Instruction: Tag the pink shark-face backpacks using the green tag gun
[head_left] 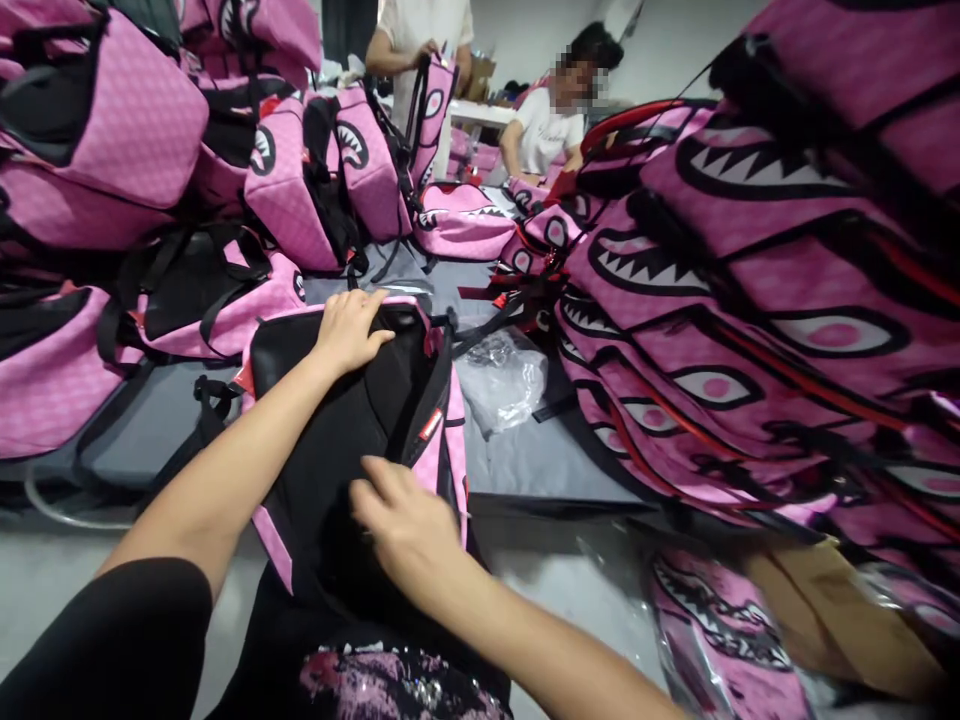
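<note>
A pink and black backpack (pixel 330 430) leans upright at the table's front edge, its black padded back towards me. Its side is unzipped, with a dark gap along the right and a small red label (pixel 430 424) on the flap. My left hand (pixel 349 330) grips the top edge, fingers over the rim and thumb apart. Over the lower right of the black back hovers my right hand (pixel 409 530), slightly blurred. Its fingers are loosely bent and apart, with nothing visible in them. Whether it touches the fabric I cannot tell.
Pink shark-face backpacks (pixel 720 385) are piled high on the right; more backpacks (pixel 142 120) crowd the left. A crumpled clear plastic bag (pixel 504 378) lies on the grey table (pixel 517 465). Below right are a wrapped backpack (pixel 720 630) and cardboard (pixel 840 610). Two people work beyond the table.
</note>
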